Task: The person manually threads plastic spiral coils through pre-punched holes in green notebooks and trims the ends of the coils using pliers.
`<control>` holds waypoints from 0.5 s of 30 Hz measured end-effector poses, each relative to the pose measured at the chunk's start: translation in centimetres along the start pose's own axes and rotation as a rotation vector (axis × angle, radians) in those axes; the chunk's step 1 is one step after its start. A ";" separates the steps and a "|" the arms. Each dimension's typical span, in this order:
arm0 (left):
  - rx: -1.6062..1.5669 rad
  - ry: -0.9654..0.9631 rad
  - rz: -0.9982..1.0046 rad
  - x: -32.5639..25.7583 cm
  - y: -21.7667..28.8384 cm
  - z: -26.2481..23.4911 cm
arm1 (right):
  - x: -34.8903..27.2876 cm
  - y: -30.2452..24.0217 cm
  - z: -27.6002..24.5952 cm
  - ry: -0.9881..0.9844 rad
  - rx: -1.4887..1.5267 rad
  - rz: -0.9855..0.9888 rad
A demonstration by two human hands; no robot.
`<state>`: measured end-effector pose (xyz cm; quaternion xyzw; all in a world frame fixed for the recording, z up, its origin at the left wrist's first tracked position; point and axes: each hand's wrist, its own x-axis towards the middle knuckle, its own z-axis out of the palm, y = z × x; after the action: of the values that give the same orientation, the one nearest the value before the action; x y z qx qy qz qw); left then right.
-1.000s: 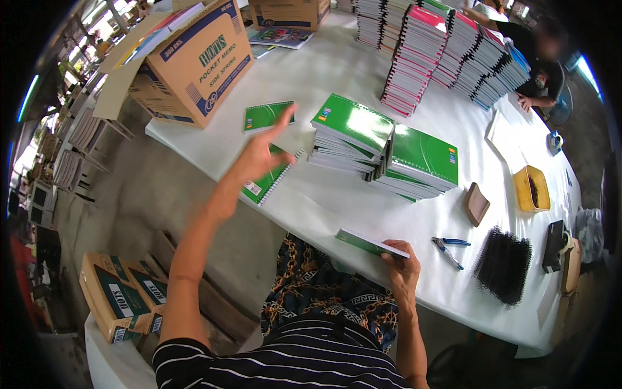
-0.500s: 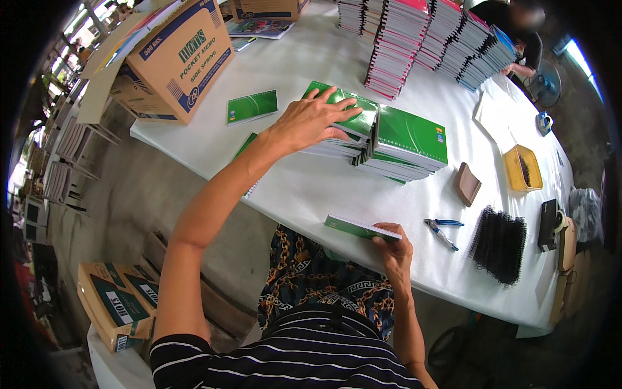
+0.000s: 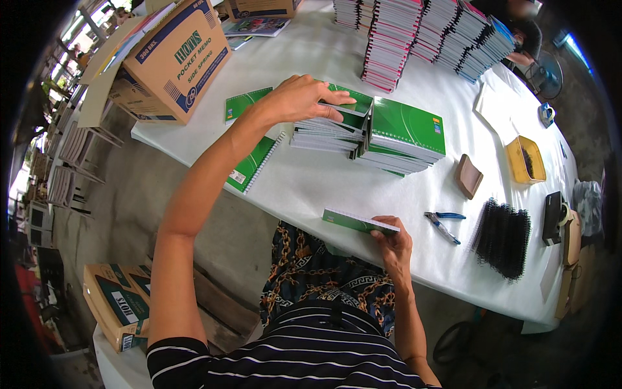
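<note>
My left hand (image 3: 303,100) is at the left stack of green notebooks (image 3: 327,137), fingers over the top and thumb at the near edge, closed on an upper notebook (image 3: 356,95). The books under it are fanned unevenly. Beside it stands a second stack of green pocket notebooks (image 3: 407,126). Near the table's front edge my right hand (image 3: 395,246) pinches a thin green notebook (image 3: 357,222) by its right end, tilted with its long edge up. A green spiral-bound notebook (image 3: 259,162) lies by the left table edge, and another green notebook (image 3: 243,106) lies beyond my left wrist.
An open carton (image 3: 175,65) stands at the left. Tall stacks of spiral notebooks (image 3: 392,45) rise at the back, near another person (image 3: 525,35). On the right lie pliers (image 3: 444,227), a brown block (image 3: 468,176), a yellow tub (image 3: 525,160) and black spiral coils (image 3: 502,240).
My left hand has drawn back slightly leftward, its spread fingers now curled with the thumb at the stack's edge. The left stack has fanned apart. My right hand has barely moved.
</note>
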<state>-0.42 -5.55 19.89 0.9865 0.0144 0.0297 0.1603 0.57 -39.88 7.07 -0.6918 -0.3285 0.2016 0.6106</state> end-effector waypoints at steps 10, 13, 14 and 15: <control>0.093 0.047 0.140 -0.8 -1.5 1.6 | -0.2 0.2 0.2 -0.020 0.127 0.006; -0.123 0.228 0.172 -1.8 -1.4 0.5 | -0.2 -0.1 0.0 0.000 0.084 -0.016; -0.152 0.317 0.162 -2.4 -2.0 -0.1 | -0.2 -0.1 0.1 -0.002 0.095 -0.039; -0.181 0.406 0.154 -3.0 -2.7 -0.6 | -0.2 -0.2 0.2 0.007 0.090 -0.007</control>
<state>-3.48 -2.88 19.44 0.9402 -0.0315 0.2406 0.2391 0.24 -39.84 7.17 -0.6631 -0.3195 0.2115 0.6430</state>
